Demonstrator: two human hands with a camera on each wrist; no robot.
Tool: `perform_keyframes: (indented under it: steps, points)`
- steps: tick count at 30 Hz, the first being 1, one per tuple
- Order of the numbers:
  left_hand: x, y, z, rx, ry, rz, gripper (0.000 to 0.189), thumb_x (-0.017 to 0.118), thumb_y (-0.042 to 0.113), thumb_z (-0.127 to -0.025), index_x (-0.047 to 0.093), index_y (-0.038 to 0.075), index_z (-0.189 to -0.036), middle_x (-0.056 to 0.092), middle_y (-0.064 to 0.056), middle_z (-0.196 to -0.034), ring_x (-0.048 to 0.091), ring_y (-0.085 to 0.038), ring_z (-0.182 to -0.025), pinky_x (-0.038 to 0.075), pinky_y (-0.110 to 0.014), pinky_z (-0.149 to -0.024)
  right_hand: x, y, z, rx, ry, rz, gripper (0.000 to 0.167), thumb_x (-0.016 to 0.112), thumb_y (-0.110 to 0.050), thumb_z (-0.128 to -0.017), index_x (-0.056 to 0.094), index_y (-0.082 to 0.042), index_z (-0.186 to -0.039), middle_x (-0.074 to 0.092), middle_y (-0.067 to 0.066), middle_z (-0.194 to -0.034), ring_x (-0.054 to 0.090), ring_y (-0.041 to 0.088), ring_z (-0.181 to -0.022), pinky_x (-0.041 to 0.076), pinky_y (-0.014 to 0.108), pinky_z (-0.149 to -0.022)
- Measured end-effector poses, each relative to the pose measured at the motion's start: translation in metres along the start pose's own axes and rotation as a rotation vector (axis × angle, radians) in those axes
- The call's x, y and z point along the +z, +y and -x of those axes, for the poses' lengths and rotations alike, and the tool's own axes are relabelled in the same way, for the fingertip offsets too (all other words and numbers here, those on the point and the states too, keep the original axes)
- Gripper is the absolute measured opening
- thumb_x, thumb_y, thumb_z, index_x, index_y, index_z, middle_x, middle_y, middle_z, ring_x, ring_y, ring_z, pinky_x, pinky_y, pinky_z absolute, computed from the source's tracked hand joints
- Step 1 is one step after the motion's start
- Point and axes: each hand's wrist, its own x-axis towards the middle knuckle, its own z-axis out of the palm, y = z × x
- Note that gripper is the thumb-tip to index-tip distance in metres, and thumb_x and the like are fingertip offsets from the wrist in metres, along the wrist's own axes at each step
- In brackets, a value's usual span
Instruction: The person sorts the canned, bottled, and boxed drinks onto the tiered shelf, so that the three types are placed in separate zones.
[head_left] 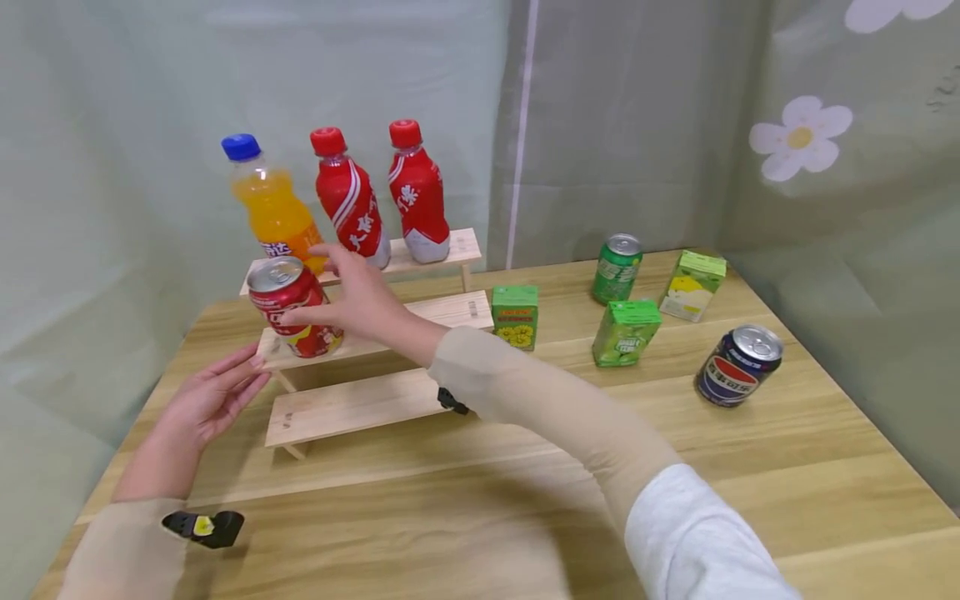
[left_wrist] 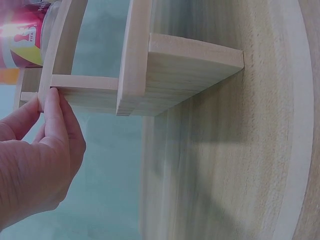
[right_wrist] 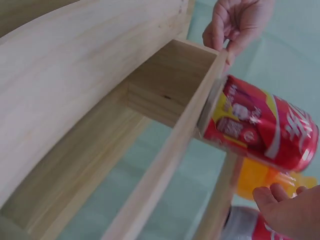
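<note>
A red cola can (head_left: 288, 304) stands upright at the left end of the middle step of a wooden tiered shelf (head_left: 352, 408). Just right of the can is my right hand (head_left: 356, 300), its thumb and fingers spread; the right wrist view shows a gap between that hand (right_wrist: 295, 212) and the can (right_wrist: 260, 125). With thumb and fingertips, my left hand (left_wrist: 42, 150) pinches the end of the middle step, below the can. Behind, on the top step, are an orange soda bottle (head_left: 277, 208) with a blue cap and two red cola bottles (head_left: 348, 200), (head_left: 418, 196).
Right of the shelf stands a green drink carton (head_left: 515, 317). Farther right are a green can (head_left: 617, 267), a green carton (head_left: 625, 333), a yellow-green carton (head_left: 692, 287) and a dark blue cola can (head_left: 738, 367). Curtains hang behind the wooden table (head_left: 450, 525).
</note>
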Motion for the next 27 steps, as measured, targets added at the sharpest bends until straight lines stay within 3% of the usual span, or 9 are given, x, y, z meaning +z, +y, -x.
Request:
perform_keyframes:
  steps: [6, 11, 19, 27]
  points:
    - [0.001, 0.002, 0.001, -0.002, 0.034, -0.012, 0.028, 0.052, -0.002, -0.094, 0.076, 0.011, -0.093, 0.073, -0.004, -0.090, 0.071, -0.016, -0.083, 0.060, -0.024, -0.075, -0.029, 0.002, 0.015, 0.013, 0.008, 0.000, 0.077, 0.082, -0.033, -0.075, 0.041, -0.015, -0.138, 0.048, 0.000, -0.140, 0.047, 0.016, -0.127, 0.051, 0.024, -0.097]
    - [0.000, 0.001, 0.001, 0.004, 0.011, -0.010, 0.030, 0.049, -0.004, -0.095, 0.076, 0.010, -0.094, 0.073, -0.004, -0.091, 0.071, -0.016, -0.083, 0.060, -0.024, -0.076, -0.058, 0.008, 0.030, 0.009, 0.053, 0.033, 0.073, 0.082, -0.030, -0.076, 0.044, -0.013, -0.136, 0.050, 0.003, -0.138, 0.049, 0.019, -0.125, 0.052, 0.030, -0.098]
    - [-0.003, 0.001, 0.001, 0.001, 0.016, -0.021, 0.029, 0.051, -0.002, -0.095, 0.077, 0.011, -0.093, 0.073, -0.004, -0.090, 0.071, -0.015, -0.083, 0.060, -0.023, -0.076, -0.114, 0.027, 0.048, 0.000, 0.218, 0.108, 0.067, 0.081, -0.028, -0.077, 0.048, -0.009, -0.132, 0.055, 0.007, -0.133, 0.053, 0.023, -0.120, 0.048, 0.033, -0.102]
    - [-0.002, 0.001, 0.001, 0.008, 0.012, -0.020, 0.027, 0.054, -0.003, -0.093, 0.077, 0.011, -0.093, 0.073, -0.004, -0.091, 0.071, -0.015, -0.083, 0.060, -0.023, -0.076, -0.174, 0.061, 0.066, 0.142, 0.392, 0.135, 0.069, 0.081, -0.030, -0.076, 0.047, -0.011, -0.133, 0.053, 0.007, -0.133, 0.049, 0.022, -0.122, 0.043, 0.032, -0.108]
